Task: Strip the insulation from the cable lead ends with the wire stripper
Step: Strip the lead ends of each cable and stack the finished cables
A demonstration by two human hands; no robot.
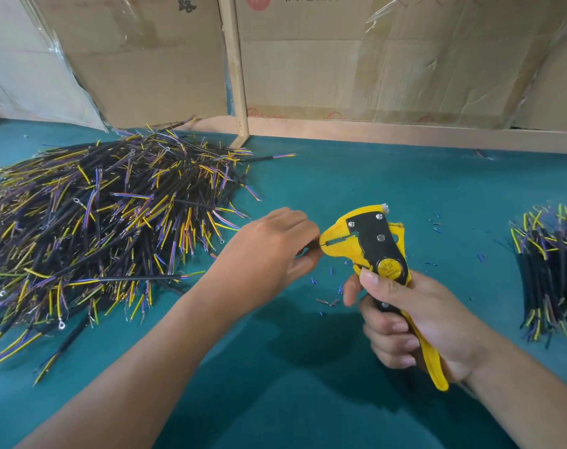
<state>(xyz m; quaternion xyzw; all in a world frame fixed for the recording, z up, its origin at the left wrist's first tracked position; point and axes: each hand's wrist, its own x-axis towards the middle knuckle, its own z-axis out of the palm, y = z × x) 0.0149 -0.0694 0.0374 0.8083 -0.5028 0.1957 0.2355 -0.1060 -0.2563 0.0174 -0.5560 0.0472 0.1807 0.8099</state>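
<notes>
the right hand (415,322) grips the wire stripper (372,254) over open mid-bench (340,176) cloth. the left hand (269,251) pinches a mostly hidden cable lead (313,247) at its nose; cable piles (97,228) run off both side edges.

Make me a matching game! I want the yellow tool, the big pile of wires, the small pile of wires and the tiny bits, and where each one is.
Things:
1. wire stripper
2. big cable pile
3. small cable pile
4. cut insulation bits

Places:
A. far right of the table
B. in the right hand
C. left of the table
D. scattered between the hands

Pairs: 1-B, 2-C, 3-A, 4-D
</notes>
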